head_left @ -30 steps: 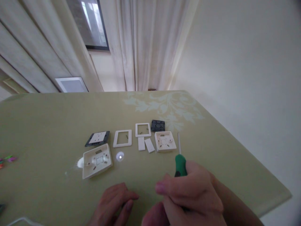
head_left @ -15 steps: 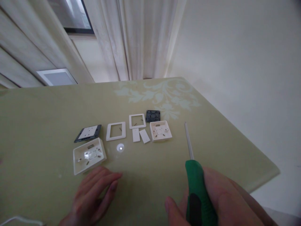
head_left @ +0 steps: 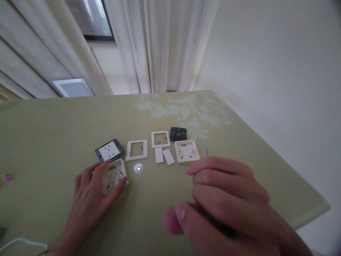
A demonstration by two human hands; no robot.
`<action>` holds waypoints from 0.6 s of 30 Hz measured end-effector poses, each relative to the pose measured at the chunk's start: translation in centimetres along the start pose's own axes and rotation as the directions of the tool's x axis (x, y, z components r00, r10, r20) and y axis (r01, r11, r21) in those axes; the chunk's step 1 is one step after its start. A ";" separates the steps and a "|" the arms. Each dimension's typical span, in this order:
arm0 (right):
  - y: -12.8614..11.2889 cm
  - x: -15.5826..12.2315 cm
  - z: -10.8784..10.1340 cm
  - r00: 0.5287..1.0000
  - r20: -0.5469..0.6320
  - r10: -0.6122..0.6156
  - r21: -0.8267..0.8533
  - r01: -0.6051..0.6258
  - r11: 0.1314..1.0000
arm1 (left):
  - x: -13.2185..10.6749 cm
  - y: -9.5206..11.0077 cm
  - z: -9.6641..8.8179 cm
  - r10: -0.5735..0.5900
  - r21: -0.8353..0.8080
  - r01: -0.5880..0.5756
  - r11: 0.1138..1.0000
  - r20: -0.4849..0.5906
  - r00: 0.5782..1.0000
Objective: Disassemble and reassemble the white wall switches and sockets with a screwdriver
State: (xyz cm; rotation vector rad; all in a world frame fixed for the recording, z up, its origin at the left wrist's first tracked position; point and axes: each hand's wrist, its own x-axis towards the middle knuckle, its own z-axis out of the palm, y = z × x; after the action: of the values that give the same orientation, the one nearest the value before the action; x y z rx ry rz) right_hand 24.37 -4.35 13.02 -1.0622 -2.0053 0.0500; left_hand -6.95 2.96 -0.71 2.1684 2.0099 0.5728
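Note:
My left hand (head_left: 89,199) is wrapped round the near side of a white back box (head_left: 115,175) that rests on the green table (head_left: 53,128), thumb and fingers on its edges. My right hand (head_left: 229,204) is closed round a green-handled screwdriver (head_left: 217,224); only the metal tip (head_left: 206,152) pokes out above the fingers. Behind lie a switch plate in a dark frame (head_left: 109,150), two white frames (head_left: 137,149) (head_left: 160,139), two small white rocker pieces (head_left: 163,156), a second white back box (head_left: 187,151) and a black module (head_left: 178,133).
A small round shiny disc (head_left: 137,168) lies beside the held box. A white cable (head_left: 23,243) runs along the near left edge and colourful bits (head_left: 5,176) sit at the far left. The table's right edge (head_left: 298,177) drops toward a white wall; curtains hang behind.
My left hand slid forward and took hold of the near white back box. My right hand turned over the screwdriver, so its fingers now hide the green handle.

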 end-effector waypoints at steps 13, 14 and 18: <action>8.3 5.0 3.7 0.955 0.018 0.297 0.773 -0.202 0.601 | -4.9 5.0 1.5 0.403 -0.329 -0.335 0.883 0.163 0.901; 8.7 5.1 4.1 0.940 0.069 0.333 0.854 -0.229 0.468 | -5.2 5.4 1.5 0.419 -0.363 -0.335 0.869 0.181 0.890; 9.1 5.6 4.7 0.927 0.192 0.322 0.939 -0.269 0.215 | -5.4 6.4 1.8 0.430 -0.472 -0.294 0.831 0.208 0.879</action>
State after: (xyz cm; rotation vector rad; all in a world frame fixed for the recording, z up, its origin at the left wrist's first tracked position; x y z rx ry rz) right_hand 25.60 6.91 10.14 -0.5356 -1.2122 1.3105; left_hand -0.53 -2.76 -1.18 2.1961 1.1753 0.6048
